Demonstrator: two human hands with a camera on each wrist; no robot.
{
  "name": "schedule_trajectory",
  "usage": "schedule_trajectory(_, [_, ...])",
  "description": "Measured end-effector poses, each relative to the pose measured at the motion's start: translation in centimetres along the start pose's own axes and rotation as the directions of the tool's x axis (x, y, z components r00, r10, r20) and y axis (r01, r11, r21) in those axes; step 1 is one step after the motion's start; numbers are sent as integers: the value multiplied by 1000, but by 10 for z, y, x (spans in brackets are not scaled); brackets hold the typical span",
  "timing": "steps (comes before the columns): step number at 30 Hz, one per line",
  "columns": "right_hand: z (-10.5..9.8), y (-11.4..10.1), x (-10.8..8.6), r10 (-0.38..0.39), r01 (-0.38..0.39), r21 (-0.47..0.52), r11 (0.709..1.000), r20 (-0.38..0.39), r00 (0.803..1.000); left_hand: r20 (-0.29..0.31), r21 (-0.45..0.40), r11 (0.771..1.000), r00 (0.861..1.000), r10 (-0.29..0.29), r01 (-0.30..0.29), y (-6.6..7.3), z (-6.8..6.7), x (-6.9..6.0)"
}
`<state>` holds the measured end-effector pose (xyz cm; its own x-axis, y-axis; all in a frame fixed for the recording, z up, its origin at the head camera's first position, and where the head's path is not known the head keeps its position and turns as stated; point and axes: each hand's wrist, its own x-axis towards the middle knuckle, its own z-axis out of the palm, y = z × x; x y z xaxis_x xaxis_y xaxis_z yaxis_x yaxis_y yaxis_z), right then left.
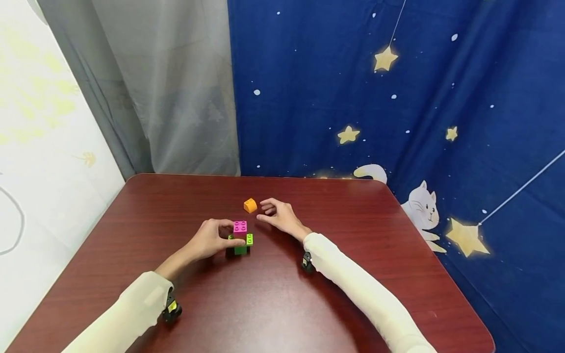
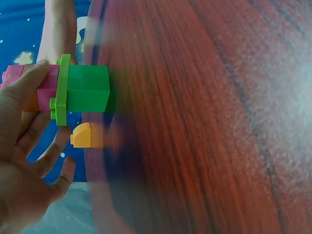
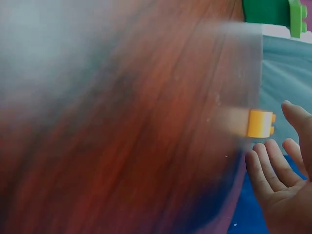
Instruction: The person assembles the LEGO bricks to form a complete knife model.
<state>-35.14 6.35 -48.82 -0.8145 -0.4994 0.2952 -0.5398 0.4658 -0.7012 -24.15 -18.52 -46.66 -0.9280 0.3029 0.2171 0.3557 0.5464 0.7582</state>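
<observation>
My left hand (image 1: 211, 239) grips a small upright stack of toy building bricks (image 1: 240, 235) on the table, its thumb across the near side. The stack has a green brick (image 2: 88, 88) at the bottom, then a wider lime plate (image 2: 62, 92), then pink bricks (image 2: 48, 95); a bit of orange shows among these, partly hidden by the thumb. Beyond the stack lies a loose orange brick (image 1: 250, 205) with a rounded side. Just right of it, my right hand (image 1: 282, 218) hovers with fingers loosely bent and apart, holding nothing.
Both hands work over a dark red wooden table (image 1: 335, 294) with rounded corners. Behind it hang a grey curtain (image 1: 190, 98) and a blue curtain (image 1: 309, 88) with stars and a cat. A white patterned surface (image 1: 44, 147) stands at the left.
</observation>
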Motion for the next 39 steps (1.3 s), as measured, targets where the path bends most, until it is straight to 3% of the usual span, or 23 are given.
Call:
schedule_trajectory(10, [14, 10, 26, 58, -58, 11, 998, -10, 998, 4, -3, 1000, 1000, -10, 10, 2, 1, 1])
schedule_trajectory(22, [25, 6, 43, 54, -54, -4, 999, -4, 999, -12, -20, 1000, 1000, 11, -11, 2, 2, 1])
schedule_trajectory(39, [17, 5, 28, 62, -62, -35, 997, 8, 998, -4, 0, 1000, 1000, 7, -7, 2, 0, 0])
